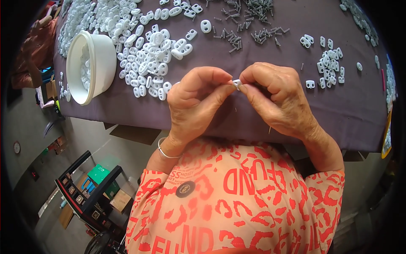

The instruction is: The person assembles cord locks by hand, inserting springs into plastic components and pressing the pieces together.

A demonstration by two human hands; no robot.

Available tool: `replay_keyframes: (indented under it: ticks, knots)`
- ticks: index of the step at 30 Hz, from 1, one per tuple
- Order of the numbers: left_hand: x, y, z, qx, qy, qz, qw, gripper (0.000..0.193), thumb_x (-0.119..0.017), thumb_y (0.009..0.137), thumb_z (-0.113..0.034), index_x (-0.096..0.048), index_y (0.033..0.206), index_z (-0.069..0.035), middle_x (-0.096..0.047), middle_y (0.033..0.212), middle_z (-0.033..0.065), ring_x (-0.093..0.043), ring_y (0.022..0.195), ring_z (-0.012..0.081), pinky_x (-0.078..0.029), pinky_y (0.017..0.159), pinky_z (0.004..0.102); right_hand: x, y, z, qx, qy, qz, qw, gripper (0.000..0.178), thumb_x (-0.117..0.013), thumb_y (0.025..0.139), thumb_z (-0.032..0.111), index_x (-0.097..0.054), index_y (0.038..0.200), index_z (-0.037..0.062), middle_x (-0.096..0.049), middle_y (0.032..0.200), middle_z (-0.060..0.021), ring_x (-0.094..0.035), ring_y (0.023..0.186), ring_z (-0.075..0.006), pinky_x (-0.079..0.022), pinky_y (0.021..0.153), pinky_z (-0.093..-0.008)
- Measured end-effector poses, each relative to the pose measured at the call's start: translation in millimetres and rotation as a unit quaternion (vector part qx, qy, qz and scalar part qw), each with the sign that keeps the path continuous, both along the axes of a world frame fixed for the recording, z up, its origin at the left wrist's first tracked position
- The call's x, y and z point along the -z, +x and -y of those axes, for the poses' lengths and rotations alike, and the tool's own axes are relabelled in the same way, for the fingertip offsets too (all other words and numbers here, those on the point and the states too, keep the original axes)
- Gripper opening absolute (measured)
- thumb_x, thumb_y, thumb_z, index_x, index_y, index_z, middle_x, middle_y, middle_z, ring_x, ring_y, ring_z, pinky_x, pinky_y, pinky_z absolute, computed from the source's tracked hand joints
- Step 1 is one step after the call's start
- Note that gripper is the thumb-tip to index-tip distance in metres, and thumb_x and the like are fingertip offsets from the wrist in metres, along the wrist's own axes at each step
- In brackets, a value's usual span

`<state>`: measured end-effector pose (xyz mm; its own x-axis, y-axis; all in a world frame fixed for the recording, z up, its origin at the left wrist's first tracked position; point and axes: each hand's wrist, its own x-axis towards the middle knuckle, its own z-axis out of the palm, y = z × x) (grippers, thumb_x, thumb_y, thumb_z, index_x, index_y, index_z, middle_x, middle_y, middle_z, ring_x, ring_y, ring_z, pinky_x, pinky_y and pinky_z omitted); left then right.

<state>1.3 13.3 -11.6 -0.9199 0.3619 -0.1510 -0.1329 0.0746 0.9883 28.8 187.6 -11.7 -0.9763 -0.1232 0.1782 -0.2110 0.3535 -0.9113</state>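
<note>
A small white plastic piece (237, 83) was pinched between the fingertips of the left hand (195, 103) and right hand (277, 95), above the purple tabletop (253, 118). It looked light, stiff and slippery, best gripped by its edges. One white bowl (91, 65) stood left; similar pieces (148, 55) and small springs (249, 25) lay beyond counting.

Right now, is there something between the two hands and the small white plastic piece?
Nothing visible. The left hand and the right hand both already pinch the small white piece at their fingertips, above the purple tablecloth.
</note>
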Motion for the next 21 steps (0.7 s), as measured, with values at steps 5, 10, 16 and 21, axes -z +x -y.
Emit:
replay_keyframes:
  ticks: [5, 10, 16, 21]
  knots:
    - [-3, -2, 1, 0.015, 0.003, -0.002, 1.000, 0.019, -0.065, 0.076, 0.006, -0.059, 0.093, 0.002, -0.062, 0.086, 0.0034, -0.059, 0.082, 0.0070, -0.050, 0.073, 0.0201, 0, 0, 0, -0.007, 0.011, -0.011, 1.000, 0.003, -0.057, 0.076, -0.002, -0.055, 0.079, -0.0026, -0.054, 0.065, -0.0075, -0.050, 0.054, -0.0140, -0.038, 0.049, -0.0266]
    - [-9, -2, -4, -0.039, 0.080, 0.051, 0.995, 0.023, -0.065, 0.077, 0.005, -0.059, 0.098, 0.003, -0.063, 0.086, 0.0044, -0.059, 0.081, 0.0076, -0.050, 0.074, 0.0205, -14, -1, -3, 0.003, -0.108, 0.199, 0.974, 0.009, -0.057, 0.085, 0.007, -0.057, 0.084, -0.0018, -0.052, 0.061, 0.0031, -0.046, 0.049, -0.0012, -0.036, 0.043, -0.0172]
    - [-18, -9, 4, 0.045, -0.064, 0.061, 0.995, 0.015, -0.064, 0.080, 0.000, -0.062, 0.094, 0.004, -0.064, 0.083, 0.0047, -0.060, 0.076, 0.0072, -0.050, 0.068, 0.0192, -14, -2, -5, 0.018, -0.122, 0.213, 0.969, 0.012, -0.059, 0.085, 0.010, -0.058, 0.085, -0.0013, -0.052, 0.061, 0.0033, -0.046, 0.048, -0.0015, -0.036, 0.043, -0.0161]
    - [-16, -9, 0, 0.029, -0.049, 0.049, 0.997, 0.012, -0.063, 0.081, -0.001, -0.062, 0.092, 0.003, -0.064, 0.081, 0.0042, -0.059, 0.073, 0.0069, -0.049, 0.064, 0.0186, -12, -5, -3, 0.019, -0.103, 0.165, 0.981, 0.011, -0.058, 0.085, 0.010, -0.057, 0.085, -0.0012, -0.051, 0.061, 0.0035, -0.045, 0.048, -0.0013, -0.036, 0.042, -0.0166]
